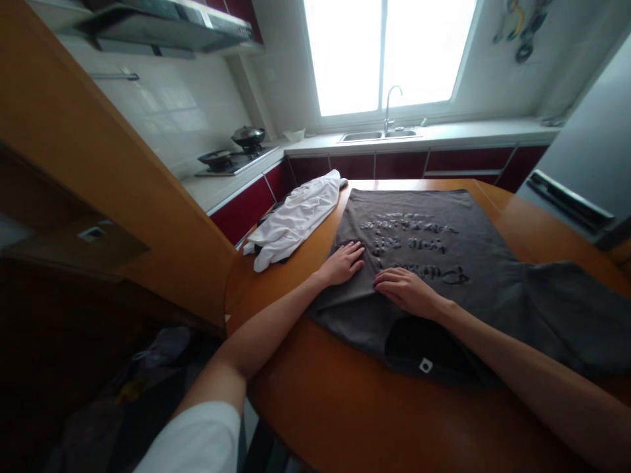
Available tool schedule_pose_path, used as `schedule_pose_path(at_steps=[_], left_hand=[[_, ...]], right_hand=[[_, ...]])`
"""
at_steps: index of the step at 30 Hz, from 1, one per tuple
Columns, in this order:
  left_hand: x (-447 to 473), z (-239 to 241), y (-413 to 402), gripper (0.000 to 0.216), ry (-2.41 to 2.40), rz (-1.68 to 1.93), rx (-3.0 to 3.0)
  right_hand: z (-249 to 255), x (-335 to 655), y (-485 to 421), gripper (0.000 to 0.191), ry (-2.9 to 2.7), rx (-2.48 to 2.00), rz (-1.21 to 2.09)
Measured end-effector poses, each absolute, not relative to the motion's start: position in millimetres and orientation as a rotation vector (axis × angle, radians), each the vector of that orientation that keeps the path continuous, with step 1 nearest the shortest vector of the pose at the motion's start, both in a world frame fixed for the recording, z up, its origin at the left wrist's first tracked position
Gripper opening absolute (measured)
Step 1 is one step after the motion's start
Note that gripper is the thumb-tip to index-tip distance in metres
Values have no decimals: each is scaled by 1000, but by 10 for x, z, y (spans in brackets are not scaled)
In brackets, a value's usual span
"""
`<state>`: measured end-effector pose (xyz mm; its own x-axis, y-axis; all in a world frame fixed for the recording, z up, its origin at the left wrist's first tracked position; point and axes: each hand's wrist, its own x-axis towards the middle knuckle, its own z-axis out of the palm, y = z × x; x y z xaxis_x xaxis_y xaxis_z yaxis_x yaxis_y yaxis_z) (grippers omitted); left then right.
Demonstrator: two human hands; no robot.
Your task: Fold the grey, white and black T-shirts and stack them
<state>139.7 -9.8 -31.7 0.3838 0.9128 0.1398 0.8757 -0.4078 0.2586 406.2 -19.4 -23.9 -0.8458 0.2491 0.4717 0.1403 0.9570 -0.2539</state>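
Note:
A dark grey T-shirt (414,243) with shiny black lettering lies spread on the wooden table (296,368). Its neck opening, with a small white label, faces me. One sleeve (572,309) stretches out to the right, while the left side looks tucked in, its sleeve not visible. On the shirt's left edge my left hand (342,264) rests flat, palm down, fingers extended. My right hand (407,289) lies on the cloth just above the neckline, fingers lightly bent; whether they pinch any fabric is hard to see.
Crumpled white clothing (300,217) lies at the table's left edge, with something dark under it. Beyond stand a stove (241,161) with a lidded pan (248,136), a sink (379,135) beneath the window, and a fridge (586,138) at the right. A wooden panel (148,190) borders the left.

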Motion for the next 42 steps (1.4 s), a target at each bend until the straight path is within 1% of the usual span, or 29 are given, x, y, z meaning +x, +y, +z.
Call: schedule_pose_path(at_steps=[5,10,12,17,21,24,28,30,32,35,40,42], left_hand=[[1417,-286,-108,57,1627,365,2485],[1430,-290,-118,55,1649,396,2479],[1431,-298,-114,51,1677,430,2472],[1425,-305,-91,31,1743,550,2421],[1425,-287,-94,27,1704,670,2417],[1424,-256,-113,29,1717,760,2434],[1416,-228,-136,39,1734,833,2461],[1412,-243,-131,42,1730,770,2480],[1409,-275,-115,44,1726,631,2504],[1402,-304,-88,45,1736,478,2516],[1392,-240,-101,47,1672,576,2533],[1397,-227,-121,51,1644,521,2541]], right_hand=[[-211,4066,-176,29,-2505,-318,243],[-176,4059,-199,29,-2637,-232,343],[-159,4053,-215,29,-2665,-233,362],[-139,4045,-234,27,-2656,-242,364],[-155,4051,-230,28,-2655,-238,353],[-156,4059,-229,27,-2670,-235,311],[-105,4070,-249,25,-2676,-257,164],[-80,4069,-262,25,-2683,-283,93],[-73,4062,-271,23,-2726,-288,63],[-92,4050,-277,20,-2778,-274,105],[-106,4044,-294,19,-2706,-313,183],[-103,4044,-297,20,-2691,-326,179]])
